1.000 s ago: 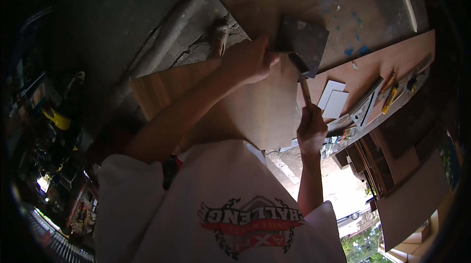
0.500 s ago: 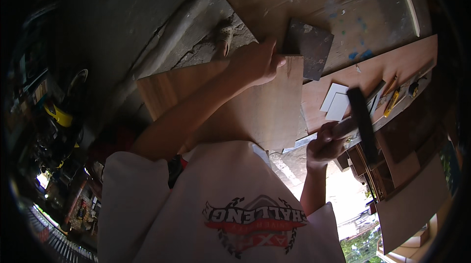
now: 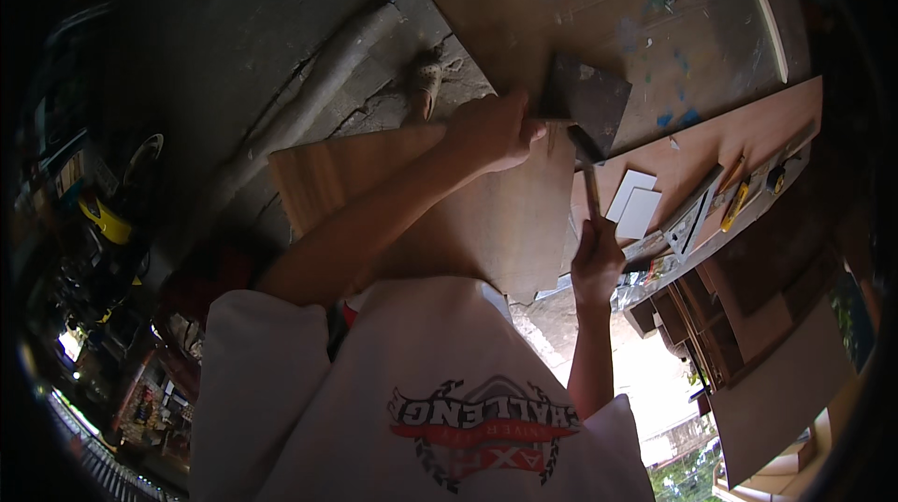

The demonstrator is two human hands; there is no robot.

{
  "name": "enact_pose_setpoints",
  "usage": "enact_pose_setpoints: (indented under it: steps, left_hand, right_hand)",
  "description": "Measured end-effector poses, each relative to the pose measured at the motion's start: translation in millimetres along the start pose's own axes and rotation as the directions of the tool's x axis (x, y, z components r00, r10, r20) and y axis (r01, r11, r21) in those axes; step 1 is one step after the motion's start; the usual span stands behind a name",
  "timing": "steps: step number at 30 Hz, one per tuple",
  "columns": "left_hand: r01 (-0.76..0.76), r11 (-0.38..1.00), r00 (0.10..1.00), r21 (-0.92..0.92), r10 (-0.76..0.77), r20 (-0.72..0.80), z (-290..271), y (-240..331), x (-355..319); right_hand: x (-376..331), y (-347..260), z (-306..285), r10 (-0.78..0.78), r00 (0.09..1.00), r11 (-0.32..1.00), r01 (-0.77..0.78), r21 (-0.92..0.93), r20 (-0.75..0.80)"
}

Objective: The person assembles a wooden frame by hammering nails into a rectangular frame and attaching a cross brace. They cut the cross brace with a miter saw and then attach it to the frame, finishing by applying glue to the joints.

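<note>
In the head view we look down over our own white shirt [image 3: 412, 390] with its red and black print, which fills the lower middle of the picture. Our left hand [image 3: 491, 132] reaches up from seven o'clock toward the centre and rests on the far edge of a pale wooden board [image 3: 505, 221]. Its fingers are curled over that edge, next to a dark square block [image 3: 594, 100] that sits just beyond the board at one o'clock. We cannot tell whether the fingers pinch anything small between them.

Our right hand [image 3: 596, 263] rises at about four o'clock from the centre, fingers closed around the wooden handle of a hammer [image 3: 589, 170]. The hammer stands nearly upright in the picture, its dark head close to the lower corner of the dark block and just beside our left hand's fingertips. Whether the head touches the board we cannot tell.

The board lies across the middle, its right edge beside the hammer handle. Behind it, toward twelve o'clock, runs a long brown desk [image 3: 599, 6] with paint flecks. At three o'clock a second reddish plank [image 3: 748, 142] carries two white squares [image 3: 636, 203], a metal square ruler [image 3: 697, 217] and a yellow tool [image 3: 734, 207]. At ten o'clock the cracked grey floor [image 3: 281, 62] shows.
</note>
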State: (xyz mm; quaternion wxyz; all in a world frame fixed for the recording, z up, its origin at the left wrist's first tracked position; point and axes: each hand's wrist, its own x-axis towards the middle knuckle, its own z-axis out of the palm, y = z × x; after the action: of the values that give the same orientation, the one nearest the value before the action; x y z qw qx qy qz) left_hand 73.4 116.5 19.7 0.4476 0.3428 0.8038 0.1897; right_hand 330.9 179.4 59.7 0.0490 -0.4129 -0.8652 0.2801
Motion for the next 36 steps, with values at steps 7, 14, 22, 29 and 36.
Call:
enact_pose_setpoints:
  steps: [7, 14, 22, 29, 36]
  left_hand:
    - [-0.157, 0.988, 0.987, 0.001, 0.157, -0.036, -44.1, 34.5, -43.1]
    - [-0.315, 0.948, 0.923, 0.046, 0.317, -0.219, -124.8, 98.8, -174.9]
    - [-0.543, 0.714, 0.615, 0.442, 0.696, -0.370, -145.4, 108.0, -253.7]
    - [-0.598, 0.558, 0.481, 0.575, 0.824, -0.299, -142.8, 96.1, -279.0]
    - [-0.671, 0.508, 0.409, 0.540, 0.861, -0.301, -152.1, 68.3, -287.0]
  right_hand:
    - [73.4, 26.2, -17.8, 0.132, 0.953, 0.977, -0.172, -0.125, -0.274]
    - [136.2, 28.1, -20.8, -0.007, 0.905, 0.867, -0.206, -0.454, -0.425]
    - [50.1, -123.7, -156.8, -0.571, 0.820, 0.515, 0.395, 0.761, -0.039]
    - [3.8, -192.2, -186.7, -0.681, 0.726, 0.506, 0.557, 0.659, -0.091]
    - [-22.8, -216.8, -165.2, -0.567, 0.824, 0.652, 0.462, 0.601, -0.019]
